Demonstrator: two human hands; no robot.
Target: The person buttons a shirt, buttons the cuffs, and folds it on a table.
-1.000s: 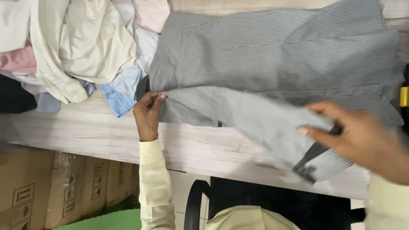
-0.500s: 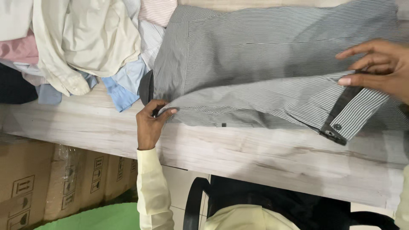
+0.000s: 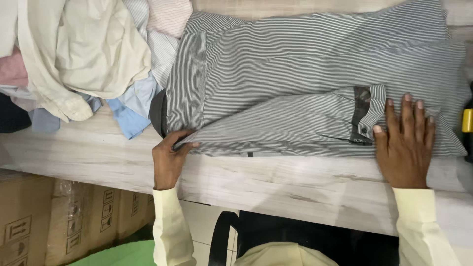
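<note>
Hands on a grey striped shirt [image 3: 295,64], spread across a pale wood-grain table [image 3: 276,182]: my left hand [image 3: 168,160], at about 8 o'clock in the frame, is curled closed with thumb and fingertips pinching the shirt's near edge by the shoulder, just beside the dark collar [image 3: 158,113]. My right hand [image 3: 405,143], at about 4 o'clock, lies flat and fully open, fingers spread and pointing toward 12 o'clock, palm pressing the cloth down; it grips nothing. Just to its 9 o'clock side lies the cuff [image 3: 364,114] of the sleeve [image 3: 281,123], folded across the shirt's body, its dark lining and a small button showing; my thumb rests near the cuff's lower corner, whether touching I cannot tell. The shirt itself fills the upper centre and right of the table, its lower edge running parallel to the table's near edge.

At 10 o'clock sits a heap of other shirts [image 3: 84,54] in cream, pink, light blue and fine stripes, touching the striped shirt's shoulder end. Below the table edge at 7 o'clock stand cardboard boxes [image 3: 59,221]. A yellow object [image 3: 467,120] shows at the frame's 3 o'clock edge.
</note>
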